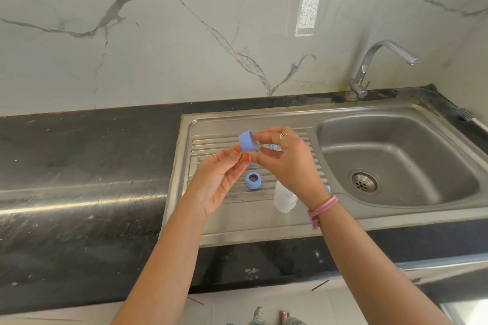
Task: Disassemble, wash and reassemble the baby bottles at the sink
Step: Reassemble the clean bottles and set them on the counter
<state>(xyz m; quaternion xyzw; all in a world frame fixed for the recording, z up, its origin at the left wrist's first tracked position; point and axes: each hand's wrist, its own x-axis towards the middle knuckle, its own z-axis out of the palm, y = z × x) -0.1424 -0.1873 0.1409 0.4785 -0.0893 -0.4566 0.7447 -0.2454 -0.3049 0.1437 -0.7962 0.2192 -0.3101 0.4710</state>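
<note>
Just left of the frame's centre, over the ribbed draining board of the stainless-steel sink (pixel 211 229), both hands hold one small clear plastic baby bottle (pixel 266 145) lying on its side. Its body is transparent with a little red and blue print, and a light blue screw collar (pixel 247 141) sits on its left end. The right hand (pixel 287 163) has its fingers curled round the clear body, hiding most of it. The left hand (pixel 219 179), palm up, pinches the blue collar's lower edge between thumb and fingertips, whose nails are painted orange.

Below the hands, a second light blue ring with a round hole in its top (pixel 254 180) lies on the ribs. Just to its right, partly under the right wrist, stands a cloudy white plastic bottle body (pixel 284 199). A chrome tap (pixel 375 66) rises at the upper right, behind the basin.
</note>
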